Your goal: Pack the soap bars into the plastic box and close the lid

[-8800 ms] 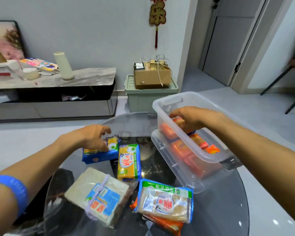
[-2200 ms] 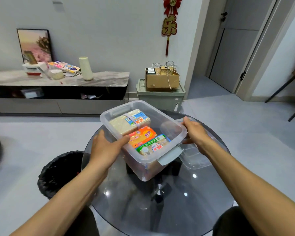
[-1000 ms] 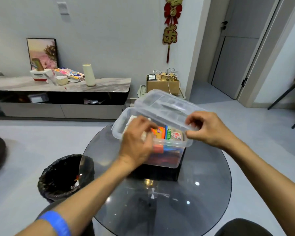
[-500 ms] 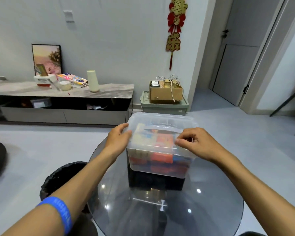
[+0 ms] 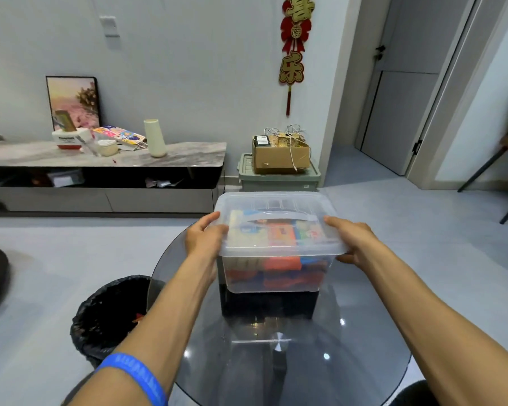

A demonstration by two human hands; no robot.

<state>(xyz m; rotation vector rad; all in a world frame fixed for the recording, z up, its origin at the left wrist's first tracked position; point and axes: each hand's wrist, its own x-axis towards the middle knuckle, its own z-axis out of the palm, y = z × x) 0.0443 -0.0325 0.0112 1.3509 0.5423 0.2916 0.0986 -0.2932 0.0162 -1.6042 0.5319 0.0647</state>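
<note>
The plastic box (image 5: 276,273) is seen standing on the round glass bench (image 5: 291,361), towards its far edge, with the lid (image 5: 276,227) laid flat across its top. Soap bars (image 5: 279,268) in orange, blue and pale wrappers are seen packed inside, through the clear walls and lid; their number cannot be told. A clear handle (image 5: 276,215) is seen lying across the lid's top.

The left hand (image 5: 204,237) is placed at the left end of the lid, its grip closed round the lid's edge, with the thumb on top and the fingers curled at the side. The right hand (image 5: 354,240) is placed at the right end in the same way, its grip closed on the lid's rim, fingers tucked under the edge. Whether the lid is fully snapped down cannot be told.

A blue wristband (image 5: 132,376) is worn on the left forearm. A bin lined with a black bag (image 5: 109,315) is seen on the floor just beside the bench, at its left. Against the far wall a cardboard box (image 5: 280,155) is set on a green crate (image 5: 279,180), beside a low sideboard (image 5: 106,174).
</note>
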